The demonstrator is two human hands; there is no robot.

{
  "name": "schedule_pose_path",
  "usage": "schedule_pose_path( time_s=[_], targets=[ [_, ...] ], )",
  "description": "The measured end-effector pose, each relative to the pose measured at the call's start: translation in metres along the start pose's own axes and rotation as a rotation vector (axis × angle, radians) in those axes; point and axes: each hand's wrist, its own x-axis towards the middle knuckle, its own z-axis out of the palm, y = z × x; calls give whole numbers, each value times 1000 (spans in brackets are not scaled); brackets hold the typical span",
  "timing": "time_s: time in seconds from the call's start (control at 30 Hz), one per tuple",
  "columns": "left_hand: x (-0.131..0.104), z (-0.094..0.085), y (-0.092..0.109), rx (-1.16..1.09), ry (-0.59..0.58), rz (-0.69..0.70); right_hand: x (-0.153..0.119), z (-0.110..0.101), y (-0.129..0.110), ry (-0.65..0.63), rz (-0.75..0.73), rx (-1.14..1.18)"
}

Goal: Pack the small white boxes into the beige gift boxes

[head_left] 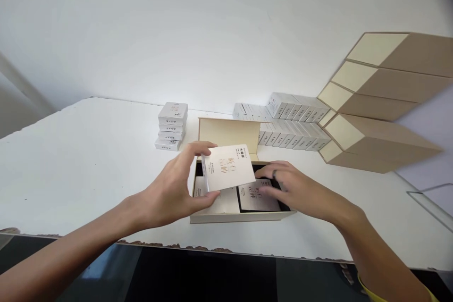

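Note:
My left hand (170, 188) grips a small white box (228, 167) by its left edge, thumb below and fingers above. That box is tilted over an open cream gift box (235, 217) with a dark interior. Inside the gift box, one white box (226, 204) lies on the left, partly hidden by the held one. A second white box (256, 202) lies on the right side. My right hand (286, 184), with a ring on one finger, reaches over that second box. Its thumb and fingers are apart, the thumb over the box's top and the fingertips near its far edge.
A short stack of white boxes (171, 125) stands at the back left. Rows of white boxes (293, 122) line the wall behind the raised lid (230, 134). Large cream and tan boxes (375, 99) are piled at the right. The white table (88, 165) has a chipped front edge.

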Motion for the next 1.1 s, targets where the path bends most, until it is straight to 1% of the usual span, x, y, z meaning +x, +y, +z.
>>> schedule_pose_path(
  time_s=[0.07, 0.1, 0.13, 0.17, 0.2, 0.27, 0.37, 0.43, 0.5, 0.53, 0.57, 0.63, 0.67, 0.7, 0.77, 0.9, 1.0, 1.1],
  targets=[
    [7, 9, 6, -75, -82, -36, -12, 0, -3, 212, 46, 99],
    [12, 13, 10, -118, -124, -54, -17, 2, -7, 300, 37, 118],
    [16, 18, 13, -161, -168, -71, -20, 4, -12, 348, 10, 110],
    [21, 22, 17, -204, -214, -84, -23, 7, -18, 356, -37, 74],
    [25, 26, 20, -245, -258, -90, -23, 9, -24, 327, -89, 19],
    [31, 33, 26, -316, -330, -89, -20, 12, -36, 214, -153, -81],
    [33, 34, 29, -389, -380, -64, -13, 9, -45, 99, -152, -128],
    [28, 28, 26, -380, -388, -89, -11, 5, -41, 85, -131, -129],
    [21, 18, 22, -307, -401, -163, -9, 1, -35, 90, -111, -134],
    [18, 13, 19, -254, -415, -206, -8, 0, -31, 59, -88, -131],
    [14, 8, 17, -200, -424, -242, -7, 0, -28, -2, -59, -126],
    [7, 1, 13, -106, -413, -272, -3, 2, -25, -167, -8, -112],
    [5, -1, 12, -72, -404, -276, 0, 3, -25, -232, 1, -110],
    [3, -2, 11, -48, -397, -279, 3, 5, -26, -269, -1, -115],
    [1, -2, 10, -16, -412, -255, 9, 7, -30, -287, -17, -143],
    [1, 3, 10, 35, -474, -126, 22, 8, -41, -373, -11, -313],
    [2, 6, 10, 67, -461, -73, 27, 8, -50, -403, -46, -464],
    [2, 7, 10, 66, -417, -61, 30, 8, -55, -398, -97, -544]
  ],
)
